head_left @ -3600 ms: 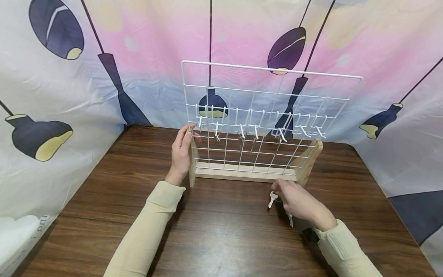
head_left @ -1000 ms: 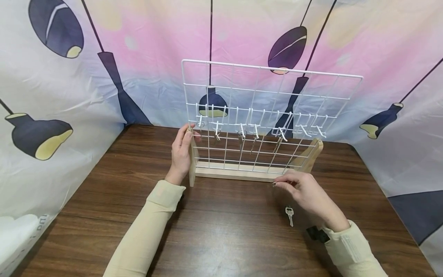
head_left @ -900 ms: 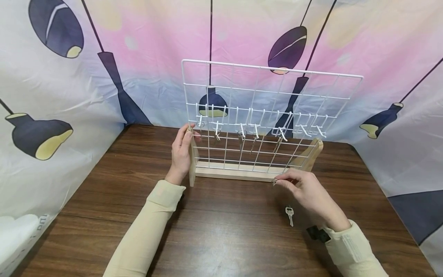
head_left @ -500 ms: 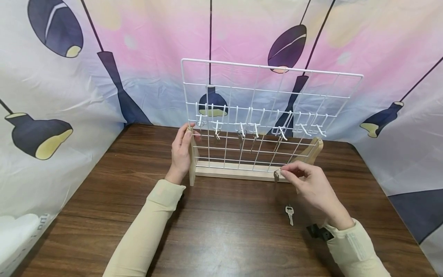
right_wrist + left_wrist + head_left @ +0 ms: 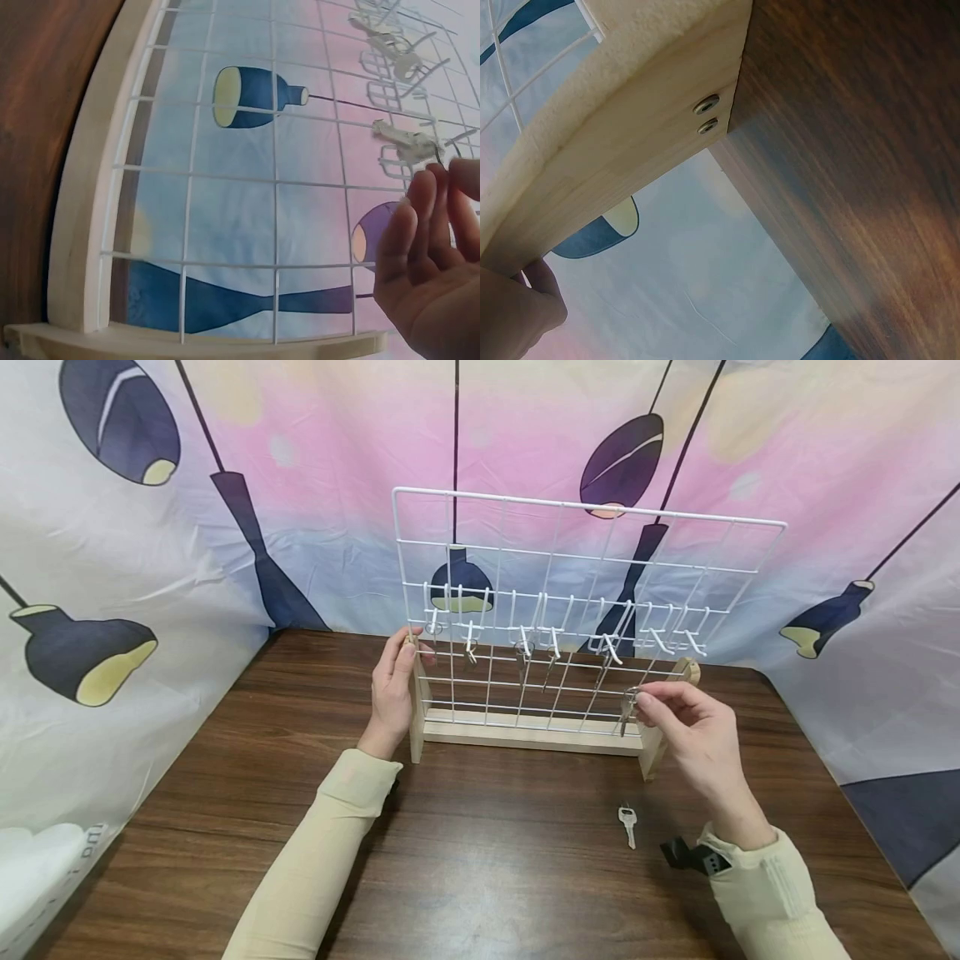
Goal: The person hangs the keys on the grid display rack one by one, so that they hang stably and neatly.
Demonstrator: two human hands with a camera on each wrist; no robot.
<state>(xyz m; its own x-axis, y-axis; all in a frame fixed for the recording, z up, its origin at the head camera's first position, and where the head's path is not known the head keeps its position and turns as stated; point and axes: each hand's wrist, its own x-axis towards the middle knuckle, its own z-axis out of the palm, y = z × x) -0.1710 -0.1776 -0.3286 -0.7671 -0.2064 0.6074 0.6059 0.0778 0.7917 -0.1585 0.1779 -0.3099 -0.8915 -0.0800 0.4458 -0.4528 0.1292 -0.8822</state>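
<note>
A white wire grid rack point(image 5: 585, 508) stands on a wooden base point(image 5: 517, 740). My left hand point(image 5: 391, 693) holds the top of its wooden left side piece point(image 5: 417, 718); the left wrist view shows fingers point(image 5: 546, 296) behind that wood point(image 5: 622, 124). At the rack's right end, my right hand point(image 5: 701, 735) pinches the ring of a key point(image 5: 627, 713), which hangs down in front of the grid. The right wrist view has this key point(image 5: 405, 140) just beyond the fingertips, near the hooks. Another key point(image 5: 628, 827) lies on the table below the right hand.
White hooks point(image 5: 611, 650) line the grid's middle, several bearing keys point(image 5: 522, 670); the two rightmost hooks point(image 5: 692, 643) carry none. A printed cloth point(image 5: 337, 460) hangs behind the dark wooden table point(image 5: 480, 868). Something white point(image 5: 45, 877) stands at the left edge.
My right hand has picked a key up from the table and raised it rightward to the lower right of the grid. The left hand has stayed on the side piece.
</note>
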